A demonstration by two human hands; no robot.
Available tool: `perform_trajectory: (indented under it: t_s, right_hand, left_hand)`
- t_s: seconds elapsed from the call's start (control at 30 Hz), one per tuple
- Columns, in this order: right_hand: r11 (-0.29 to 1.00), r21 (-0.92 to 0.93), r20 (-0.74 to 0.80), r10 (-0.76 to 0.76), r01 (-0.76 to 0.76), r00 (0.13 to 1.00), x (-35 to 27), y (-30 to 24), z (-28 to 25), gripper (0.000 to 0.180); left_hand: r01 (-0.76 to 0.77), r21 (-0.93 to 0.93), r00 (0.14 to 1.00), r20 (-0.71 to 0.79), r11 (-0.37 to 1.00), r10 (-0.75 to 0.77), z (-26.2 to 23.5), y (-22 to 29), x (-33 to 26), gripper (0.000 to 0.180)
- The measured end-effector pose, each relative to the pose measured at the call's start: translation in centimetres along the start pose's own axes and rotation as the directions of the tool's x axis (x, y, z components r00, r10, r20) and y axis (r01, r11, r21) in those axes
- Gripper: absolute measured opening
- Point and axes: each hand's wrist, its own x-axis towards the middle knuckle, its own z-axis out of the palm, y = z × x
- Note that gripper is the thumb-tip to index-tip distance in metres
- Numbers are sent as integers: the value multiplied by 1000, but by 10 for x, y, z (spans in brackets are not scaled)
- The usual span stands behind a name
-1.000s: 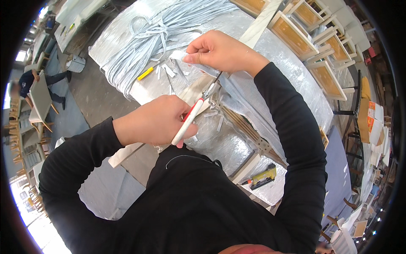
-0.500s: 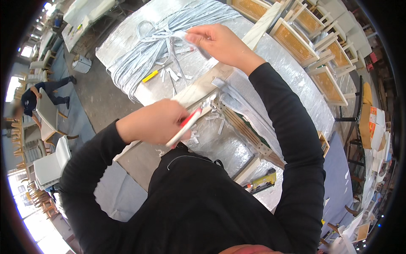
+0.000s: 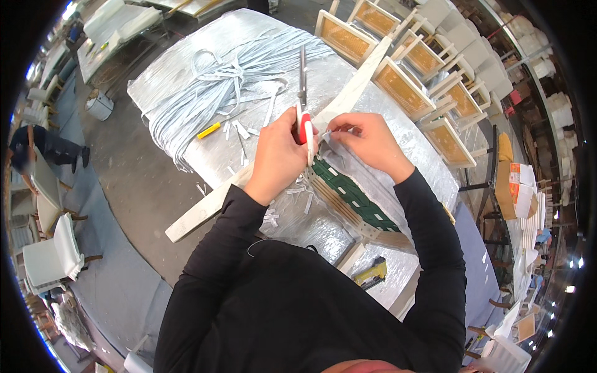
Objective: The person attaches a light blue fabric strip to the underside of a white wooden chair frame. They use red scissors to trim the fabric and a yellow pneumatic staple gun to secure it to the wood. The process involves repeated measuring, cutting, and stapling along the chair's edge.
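My left hand [image 3: 277,155] is closed round the red-and-white handles of a pair of scissors [image 3: 306,127], whose long blades point away from me. Beside it, my right hand [image 3: 373,146] pinches the far edge of a light grey fabric [image 3: 367,180] between thumb and fingertips. That fabric is partly folded back from a wooden frame [image 3: 342,202], baring green webbing [image 3: 357,198] below. Past the hands, a tied bundle of pale blue fabric strips [image 3: 236,74] is spread over the plastic-wrapped table [image 3: 348,68].
A yellow-handled tool [image 3: 209,130] and white scraps [image 3: 242,130] lie left of the hands. Near my body rests a yellow-and-black staple gun [image 3: 371,273]. Several cane-panelled chair frames [image 3: 404,87] stand at the right. Another person [image 3: 53,149] handles a chair at far left.
My right hand has come back from the strip bundle to the fabric edge. My left hand has moved up and right with the scissors, now beside it. More green webbing shows.
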Motion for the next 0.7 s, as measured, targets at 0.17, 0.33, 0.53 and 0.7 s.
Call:
perform_trajectory:
  t_s: [0.17,0.33,0.53,0.7]
  right_hand:
    - [950,311,-162,85,-31,983,-15,17,13,16]
    - [957,287,-166,92,-41,982,-16,20,19,18]
    - [958,283,-175,93,-40,980,-15,19,19,18]
    - [967,253,-176,79,-32,981,-17,22,16,18]
  left_hand:
    - [-34,200,998,64,979,21,14,6,7,20]
    - [-27,100,998,67,995,20,18,0,7,22]
    - [-12,65,997,80,998,6,19,3,7,23]
    - [-86,90,995,56,992,81,24,-1,9,24]
